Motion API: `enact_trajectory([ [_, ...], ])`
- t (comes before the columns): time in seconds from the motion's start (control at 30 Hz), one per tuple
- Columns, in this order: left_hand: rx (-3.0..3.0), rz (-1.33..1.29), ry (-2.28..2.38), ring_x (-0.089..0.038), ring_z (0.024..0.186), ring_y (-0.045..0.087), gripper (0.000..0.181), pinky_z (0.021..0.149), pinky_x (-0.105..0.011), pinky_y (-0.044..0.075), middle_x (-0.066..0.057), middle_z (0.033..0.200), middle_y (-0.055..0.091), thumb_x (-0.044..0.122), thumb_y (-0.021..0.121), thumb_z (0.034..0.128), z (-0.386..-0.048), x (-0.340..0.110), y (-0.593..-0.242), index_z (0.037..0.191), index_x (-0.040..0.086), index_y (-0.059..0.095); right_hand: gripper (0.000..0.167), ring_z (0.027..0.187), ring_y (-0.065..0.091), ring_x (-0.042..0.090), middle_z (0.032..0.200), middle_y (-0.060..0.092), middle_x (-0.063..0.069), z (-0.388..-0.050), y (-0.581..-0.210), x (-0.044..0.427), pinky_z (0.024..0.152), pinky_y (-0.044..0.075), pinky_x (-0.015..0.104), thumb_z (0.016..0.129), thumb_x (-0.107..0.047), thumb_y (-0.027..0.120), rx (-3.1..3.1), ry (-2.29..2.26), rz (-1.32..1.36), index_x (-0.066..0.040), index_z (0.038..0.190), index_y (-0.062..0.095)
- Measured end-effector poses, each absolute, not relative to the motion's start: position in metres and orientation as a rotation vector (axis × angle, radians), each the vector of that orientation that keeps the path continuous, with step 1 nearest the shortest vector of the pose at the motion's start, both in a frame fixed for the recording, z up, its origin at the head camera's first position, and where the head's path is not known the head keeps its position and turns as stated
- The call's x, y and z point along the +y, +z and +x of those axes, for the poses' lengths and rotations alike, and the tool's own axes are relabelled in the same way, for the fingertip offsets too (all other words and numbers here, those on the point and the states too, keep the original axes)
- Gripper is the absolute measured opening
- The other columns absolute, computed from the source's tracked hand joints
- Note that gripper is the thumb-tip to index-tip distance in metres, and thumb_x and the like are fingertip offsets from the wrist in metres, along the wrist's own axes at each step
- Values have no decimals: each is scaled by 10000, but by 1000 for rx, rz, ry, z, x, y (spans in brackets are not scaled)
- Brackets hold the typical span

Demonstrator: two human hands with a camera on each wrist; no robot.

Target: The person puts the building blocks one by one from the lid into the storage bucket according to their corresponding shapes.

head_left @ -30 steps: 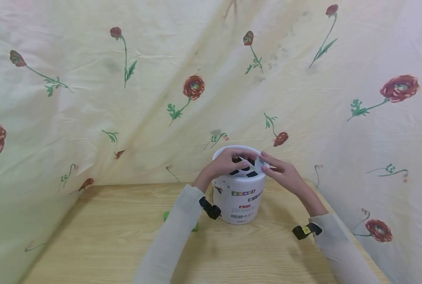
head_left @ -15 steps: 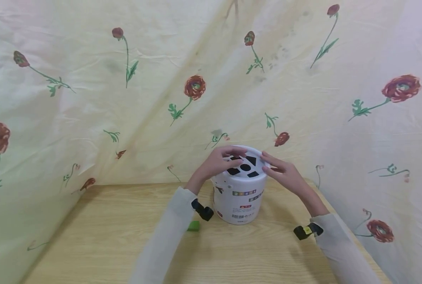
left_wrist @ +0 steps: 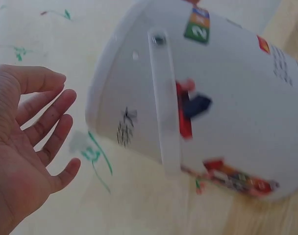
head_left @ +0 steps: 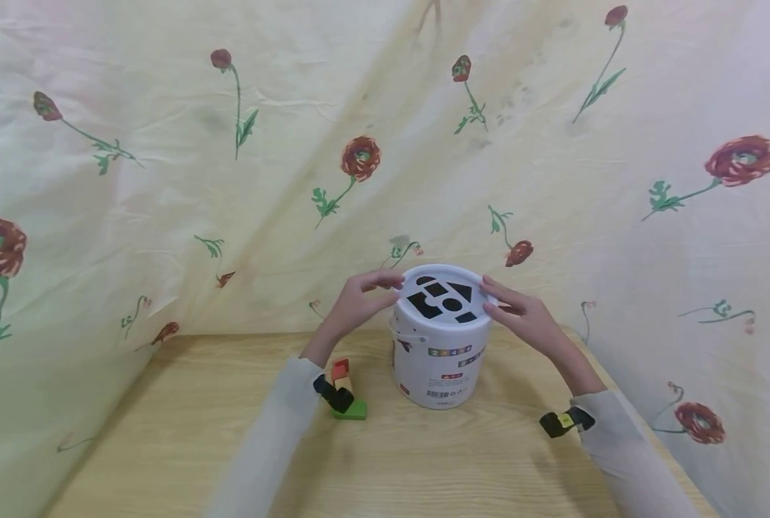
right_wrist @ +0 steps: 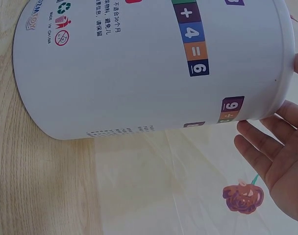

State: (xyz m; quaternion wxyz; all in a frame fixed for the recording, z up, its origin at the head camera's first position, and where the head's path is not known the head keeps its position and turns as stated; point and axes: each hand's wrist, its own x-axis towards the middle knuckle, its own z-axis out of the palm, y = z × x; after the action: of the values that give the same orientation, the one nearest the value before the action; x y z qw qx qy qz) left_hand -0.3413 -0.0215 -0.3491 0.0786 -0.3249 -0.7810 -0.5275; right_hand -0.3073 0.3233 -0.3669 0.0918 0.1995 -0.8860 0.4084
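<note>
A white toy bucket (head_left: 440,370) stands upright on the table, its lid (head_left: 438,273) pierced with dark cut-outs of several shapes. My left hand (head_left: 362,302) is beside the rim on the left. In the left wrist view a gap shows between the fingertips of that left hand (left_wrist: 29,142) and the bucket (left_wrist: 134,93); its fingers are loosely bent and hold nothing. On the other side my right hand (head_left: 521,316) touches the rim. The right wrist view shows relaxed fingers of the right hand (right_wrist: 286,166) against the bucket's upper edge (right_wrist: 286,49).
Left of the bucket lie a green block (head_left: 352,411), a red block (head_left: 340,367) and a wood-coloured block (head_left: 342,385), partly behind my left wrist camera (head_left: 334,394). A flowered cloth (head_left: 281,144) hangs behind the wooden table (head_left: 184,403).
My left hand has moved left, off the top of the lid to beside the rim, uncovering the cut-outs and the blocks on the table. The right hand has stayed at the rim.
</note>
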Motion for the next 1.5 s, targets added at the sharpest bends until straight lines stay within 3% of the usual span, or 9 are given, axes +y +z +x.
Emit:
enact_trajectory([
  [0.43, -2517, -752, -1518, -286, 1184, 616, 295, 1153, -590, 353, -94, 1215, 733, 194, 683, 970, -345, -68, -392, 1250, 104, 703, 541, 1504, 351, 391, 1669, 308, 38, -310, -369, 325, 1083, 451, 562, 1030, -328, 601, -2616, 1222, 603, -185, 1534, 464],
  [0.53, -2530, -718, -1484, -290, 1150, 632, 269, 1231, -609, 193, -118, 1189, 746, 171, 678, 971, -347, -76, -403, 1221, 79, 716, 542, 1502, 354, 393, 1670, 305, 36, -310, -369, 325, 1083, 452, 568, 1030, -330, 601, -2617, 1224, 604, -190, 1535, 462],
  [0.67, -2563, -701, -1413, -310, 1085, 653, 235, 1188, -569, 314, -172, 1159, 745, 121, 674, 968, -351, -87, -417, 1167, 9, 729, 547, 1501, 356, 395, 1672, 302, 32, -309, -369, 324, 1082, 452, 573, 1030, -340, 600, -2621, 1227, 599, -195, 1538, 458],
  [0.77, -2642, -648, -1387, -305, 1068, 647, 236, 968, -477, 526, -177, 1149, 735, 121, 677, 970, -353, -95, -428, 1158, -12, 727, 548, 1504, 348, 397, 1674, 297, 34, -309, -368, 324, 1086, 448, 576, 1031, -344, 597, -2621, 1232, 601, -192, 1538, 457],
  [1.0, -2813, -536, -1312, -278, 1061, 632, 258, 969, -456, 517, -142, 1112, 730, 142, 687, 969, -355, -108, -452, 1172, -14, 720, 546, 1508, 337, 404, 1677, 289, 45, -307, -367, 324, 1085, 445, 575, 1034, -333, 593, -2616, 1249, 607, -172, 1537, 457],
  [1.5, -2969, -345, -1334, -213, 974, 632, 205, 819, -360, 537, -61, 1076, 717, 221, 721, 954, -355, -108, -470, 1097, 78, 757, 565, 1501, 361, 383, 1674, 296, 32, -307, -367, 323, 1077, 457, 557, 1031, -356, 594, -2621, 1259, 588, -175, 1545, 445],
])
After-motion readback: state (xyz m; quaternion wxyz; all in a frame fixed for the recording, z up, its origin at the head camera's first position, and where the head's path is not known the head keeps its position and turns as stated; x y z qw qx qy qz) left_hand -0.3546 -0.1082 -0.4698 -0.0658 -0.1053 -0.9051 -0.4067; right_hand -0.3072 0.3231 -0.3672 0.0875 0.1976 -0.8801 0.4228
